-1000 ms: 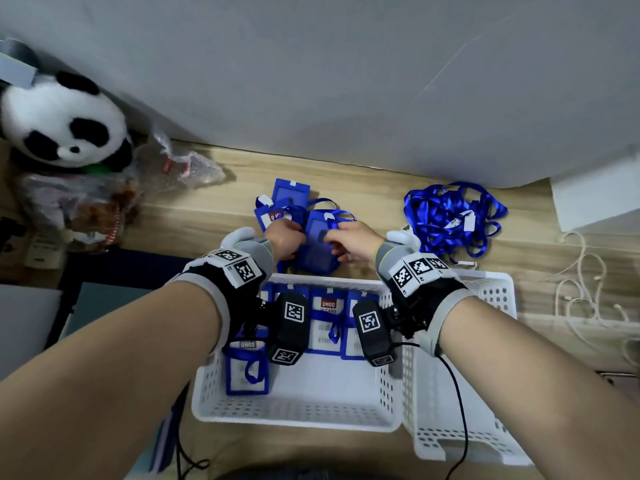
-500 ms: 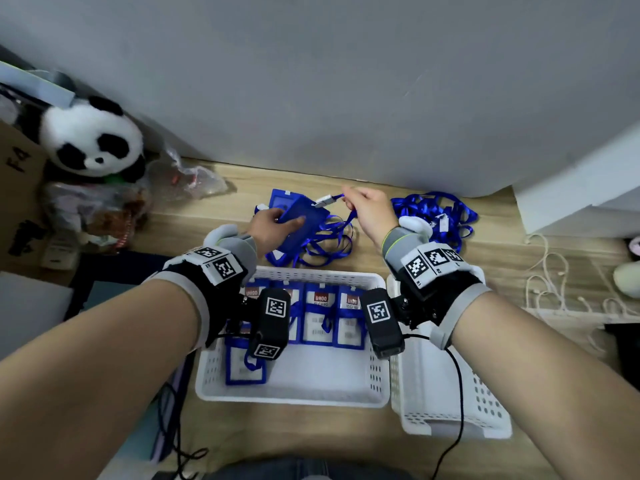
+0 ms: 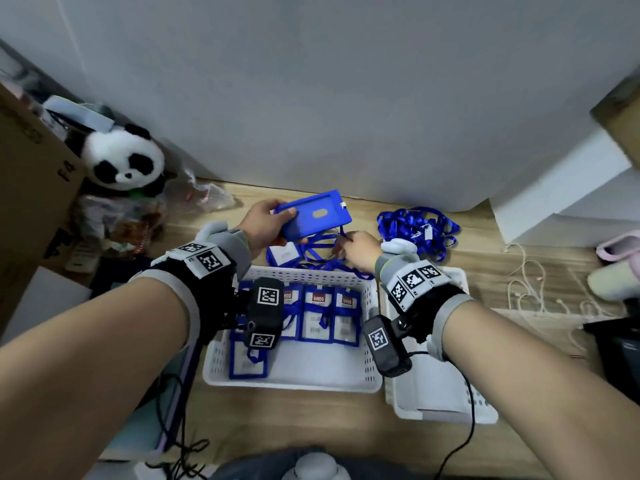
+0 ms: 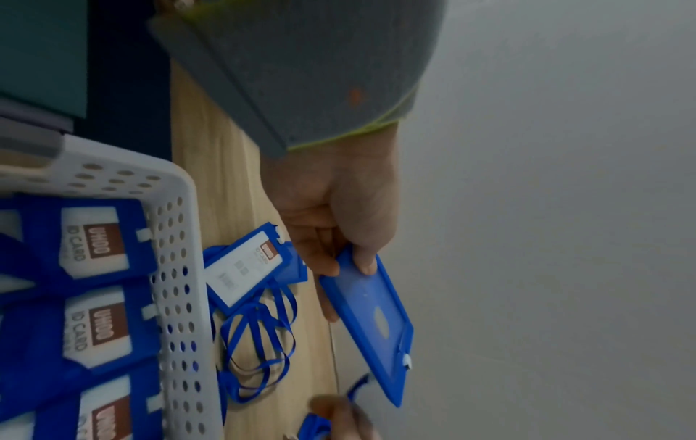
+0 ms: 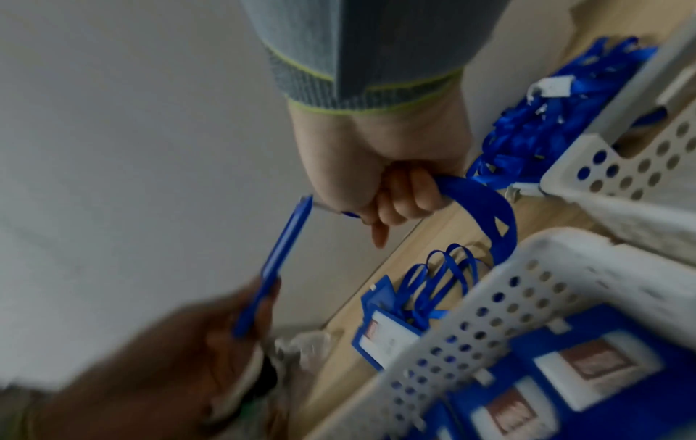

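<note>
My left hand (image 3: 268, 225) grips one short end of a blue ID card holder (image 3: 313, 214), raised above the wooden table with its back side up. In the left wrist view my thumb and fingers (image 4: 339, 265) pinch the holder (image 4: 371, 324). My right hand (image 3: 356, 249) is curled into a fist round a blue lanyard (image 5: 485, 208) just right of the holder. The strap trails down onto the table. The holder (image 5: 278, 268) is seen edge-on in the right wrist view. Below my hands, another card holder (image 3: 285, 254) with a white insert lies among lanyard loops.
A white perforated basket (image 3: 294, 384) in front of me holds several blue card holders with inserts. A second white basket (image 3: 446, 410) stands at its right. A pile of blue lanyards (image 3: 417, 226) lies back right. A panda toy (image 3: 123, 161) and boxes sit left, white cables right.
My left hand has lifted the card holder higher and turned it flat. My right hand has dropped from the holder's clip end to the lanyard below it.
</note>
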